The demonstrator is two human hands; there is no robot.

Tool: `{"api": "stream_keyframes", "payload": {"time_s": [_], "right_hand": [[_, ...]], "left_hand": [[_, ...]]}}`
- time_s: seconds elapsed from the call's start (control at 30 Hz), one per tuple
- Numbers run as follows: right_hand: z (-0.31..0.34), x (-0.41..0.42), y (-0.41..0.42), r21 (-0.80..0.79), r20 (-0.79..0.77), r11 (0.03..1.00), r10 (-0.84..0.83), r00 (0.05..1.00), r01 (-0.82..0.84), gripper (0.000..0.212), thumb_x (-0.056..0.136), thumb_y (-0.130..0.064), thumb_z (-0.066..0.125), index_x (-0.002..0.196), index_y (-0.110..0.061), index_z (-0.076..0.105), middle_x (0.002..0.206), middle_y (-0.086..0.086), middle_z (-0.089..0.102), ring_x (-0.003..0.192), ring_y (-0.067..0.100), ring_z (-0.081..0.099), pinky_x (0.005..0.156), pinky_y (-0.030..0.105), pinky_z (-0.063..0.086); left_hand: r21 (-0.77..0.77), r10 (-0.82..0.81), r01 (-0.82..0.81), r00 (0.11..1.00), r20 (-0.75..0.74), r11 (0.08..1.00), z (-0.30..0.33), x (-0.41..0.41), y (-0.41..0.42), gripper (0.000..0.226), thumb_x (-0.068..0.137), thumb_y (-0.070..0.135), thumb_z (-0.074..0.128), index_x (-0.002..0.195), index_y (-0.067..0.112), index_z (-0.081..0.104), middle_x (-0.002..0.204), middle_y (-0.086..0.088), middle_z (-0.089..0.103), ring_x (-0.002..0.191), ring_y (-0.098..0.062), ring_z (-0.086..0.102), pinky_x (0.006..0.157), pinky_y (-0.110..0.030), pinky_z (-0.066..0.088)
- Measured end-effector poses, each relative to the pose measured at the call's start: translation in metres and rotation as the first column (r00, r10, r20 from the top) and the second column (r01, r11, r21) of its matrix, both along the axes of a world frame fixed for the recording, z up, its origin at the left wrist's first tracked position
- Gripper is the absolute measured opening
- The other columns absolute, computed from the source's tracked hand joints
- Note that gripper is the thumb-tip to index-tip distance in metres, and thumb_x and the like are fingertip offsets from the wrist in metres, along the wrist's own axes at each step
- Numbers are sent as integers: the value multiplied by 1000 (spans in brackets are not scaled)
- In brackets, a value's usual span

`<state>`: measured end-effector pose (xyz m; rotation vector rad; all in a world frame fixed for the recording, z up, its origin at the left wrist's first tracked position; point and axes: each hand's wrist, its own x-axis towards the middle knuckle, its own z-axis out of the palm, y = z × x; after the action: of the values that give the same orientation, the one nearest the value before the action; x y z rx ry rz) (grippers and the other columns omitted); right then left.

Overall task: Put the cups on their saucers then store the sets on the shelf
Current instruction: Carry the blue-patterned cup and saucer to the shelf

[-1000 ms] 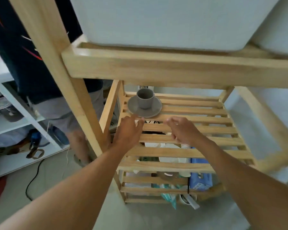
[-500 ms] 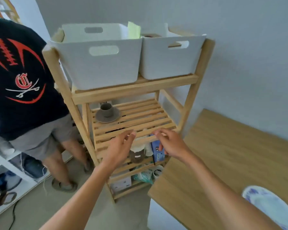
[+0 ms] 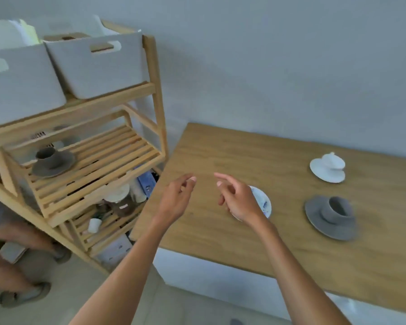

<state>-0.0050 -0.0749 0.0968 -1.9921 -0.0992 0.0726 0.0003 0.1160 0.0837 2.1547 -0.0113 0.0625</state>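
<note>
A: Grey cup and saucer (image 3: 53, 163) parked at middle left, on the slatted middle tier of the wooden shelf (image 3: 117, 158). Stored, by the look of it.

B: And no longer under the fingertips as a second ago. Swung right since then, away from the rack and over the table (image 3: 220, 231) at centre.

A: Left hand (image 3: 176, 198) hovering above the table's near-left corner, fingers loosely curled, gripping nothing. Right hand (image 3: 238, 202) much the same, relaxed and empty, partly covering a patterned saucer (image 3: 264, 202).

B: Any cup on that patterned one?

A: Cannot tell; hidden behind the hand.

B: Further right, then: second grey set (image 3: 331, 218) at middle right, cup already seated on its saucer. White set (image 3: 327, 166) above it, towards upper right, cup blurred.

A: So one set shelved, others waiting. Probably reaching for the next, with the nearest saucer the likely pick.
</note>
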Motion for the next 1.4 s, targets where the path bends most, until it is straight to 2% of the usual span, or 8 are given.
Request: {"api": "stream_keyframes", "payload": {"time_s": [0.17,0.4,0.5,0.7,0.8,0.9,1.23,1.4], "right_hand": [[-21,-22,-82,32,-7,977,-212,977,212,29,104,-20,48,126,-32,62,60,3,62,43,5,50,50,14,44],[-70,-15,-150,-124,-98,938,-336,937,323,35,103,-27,47,136,-29,57,60,0,67,44,7,54,61,32,53],[-87,-7,-158,-201,-135,943,-294,946,264,45,102,-35,46,146,-30,49,65,-1,71,56,11,61,76,42,59],[-103,2,-163,-447,-106,874,-263,959,190,51,99,-40,39,149,-30,46,107,1,75,108,27,67,88,41,53],[-106,7,-160,-490,-73,858,-219,973,156,46,100,-39,43,146,-34,49,110,-2,75,109,28,66,86,39,52],[-107,14,-158,-446,-97,888,-175,980,115,44,100,-36,48,144,-38,49,91,-4,73,96,27,67,79,38,52],[-119,37,-152,-160,-155,984,-98,983,73,46,100,-20,58,145,-28,53,96,-19,73,94,11,73,89,34,56],[-116,54,-135,-67,-185,996,-68,980,56,47,100,-17,59,145,-27,50,102,9,79,83,13,74,82,25,55]], "left_hand": [[-79,2,-9,996,-93,997,-35,5,-57,43,98,44,49,128,16,61,98,-7,70,75,-21,59,83,-39,51],[-47,-15,6,983,-184,999,-72,-4,-105,36,101,36,45,132,20,57,107,-2,67,91,-20,59,88,-33,46],[-47,-50,44,989,-142,998,-81,-9,-121,18,103,31,39,99,30,56,89,6,58,78,-18,48,81,-35,46],[43,20,-16,997,-80,999,-101,-1,-140,26,99,35,43,122,34,56,70,8,54,71,-18,48,68,-39,48],[118,111,-98,987,-117,988,-106,3,-148,35,97,33,49,131,39,49,62,12,48,73,-21,47,65,-36,45],[151,180,-158,972,-148,976,-114,3,-153,45,95,31,53,138,41,44,67,13,51,82,-22,52,72,-38,49],[-9,283,-290,939,-195,957,-114,8,-148,46,94,25,60,135,39,49,66,17,58,68,5,57,57,-11,36],[-116,326,-350,927,-183,930,-110,11,-132,45,93,20,61,134,37,52,60,21,58,64,2,55,64,-21,44]]}}
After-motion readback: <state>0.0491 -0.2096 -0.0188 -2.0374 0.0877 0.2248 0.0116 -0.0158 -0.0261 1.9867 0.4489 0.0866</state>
